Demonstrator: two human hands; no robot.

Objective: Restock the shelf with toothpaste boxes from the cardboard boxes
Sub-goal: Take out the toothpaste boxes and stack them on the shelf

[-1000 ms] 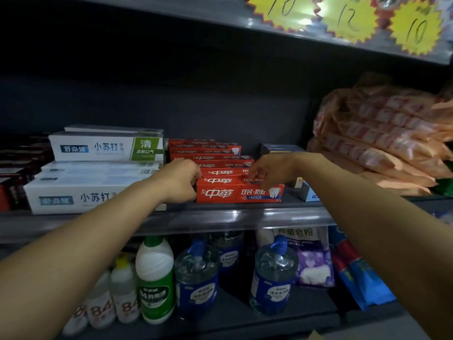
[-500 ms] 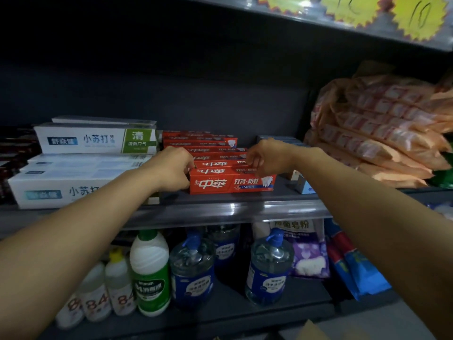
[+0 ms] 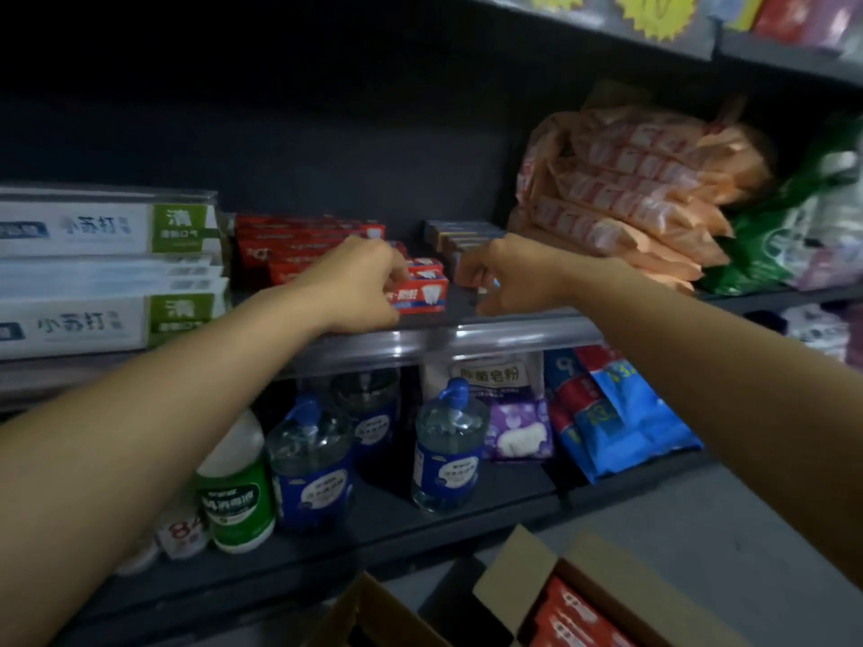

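Red toothpaste boxes [image 3: 308,240] are stacked in stepped rows on the middle shelf [image 3: 504,336]. My left hand [image 3: 359,284] lies over the front red box [image 3: 422,296], fingers curled over its top and only its right end showing. Just right of the stack is my right hand [image 3: 511,277], apart from the boxes, with fingers loosely curled and nothing in them. An open cardboard box [image 3: 518,572] sits at the bottom of the view, with more red toothpaste boxes [image 3: 574,616] inside.
White and green toothpaste boxes [image 3: 107,273] fill the shelf's left. Small dark boxes [image 3: 462,235] and orange packets [image 3: 626,189] lie to the right. Bottles [image 3: 446,455] and blue packs [image 3: 621,413] stand on the lower shelf. Yellow price tags [image 3: 654,11] hang above.
My right hand has come off the red stack and drawn to the right. My left hand slid right over the front box. The view dropped, bringing the cardboard box into sight.
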